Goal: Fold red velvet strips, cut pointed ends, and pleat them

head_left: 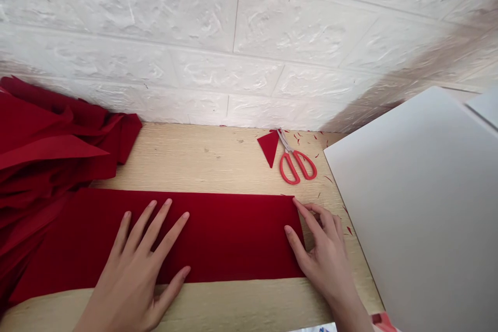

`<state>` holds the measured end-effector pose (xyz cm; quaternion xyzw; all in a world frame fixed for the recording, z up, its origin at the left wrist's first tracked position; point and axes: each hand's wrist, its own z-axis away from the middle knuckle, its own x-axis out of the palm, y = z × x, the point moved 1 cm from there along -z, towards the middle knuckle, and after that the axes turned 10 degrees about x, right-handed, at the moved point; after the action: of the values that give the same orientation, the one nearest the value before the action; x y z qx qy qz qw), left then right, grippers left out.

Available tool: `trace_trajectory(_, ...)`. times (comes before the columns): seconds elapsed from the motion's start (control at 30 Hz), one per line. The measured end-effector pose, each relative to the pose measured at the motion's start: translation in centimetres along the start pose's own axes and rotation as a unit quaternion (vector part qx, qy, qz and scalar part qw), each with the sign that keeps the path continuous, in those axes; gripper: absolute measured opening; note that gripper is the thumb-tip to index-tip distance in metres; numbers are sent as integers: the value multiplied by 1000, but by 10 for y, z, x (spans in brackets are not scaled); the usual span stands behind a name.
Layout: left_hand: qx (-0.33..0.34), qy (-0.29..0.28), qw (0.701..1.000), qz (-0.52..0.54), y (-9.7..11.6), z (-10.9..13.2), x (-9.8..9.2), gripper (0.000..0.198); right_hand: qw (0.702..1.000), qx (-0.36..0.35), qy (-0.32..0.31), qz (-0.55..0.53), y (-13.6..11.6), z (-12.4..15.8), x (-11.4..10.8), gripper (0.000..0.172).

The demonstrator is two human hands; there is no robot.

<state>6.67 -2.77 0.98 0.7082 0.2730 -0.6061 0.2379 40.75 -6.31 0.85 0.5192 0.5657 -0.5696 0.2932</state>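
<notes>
A long strip of dark red fabric (237, 238) lies flat across the wooden table, its right end cut off straight. My left hand (143, 264) rests on the strip left of its middle, palm down with fingers spread. At the strip's right end is my right hand (321, 249), its index fingertip touching the upper right corner and its thumb lying on the fabric, apart from the finger. Behind the strip lie scissors (294, 162) with red-orange handles. Their blades touch or adjoin a small red triangular fabric scrap (270, 148).
A crumpled heap of red fabric (58, 140) fills the left side and runs into the strip. A white brick-pattern wall (202, 57) borders the table (187, 158) at the back. On the right stands a large white panel (424, 192). Tiny red snippets are scattered near the scissors.
</notes>
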Motion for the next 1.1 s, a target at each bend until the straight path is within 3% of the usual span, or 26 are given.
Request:
trace_trajectory(0.57,-2,-2,1000,-1,0,0,-1,86,1000,9,-16,-14,3,-2,1,47)
trace_trajectory(1.1,-15,1,1000,7,0,-1,1,86,1000,13,8,-8,7,-4,7,45)
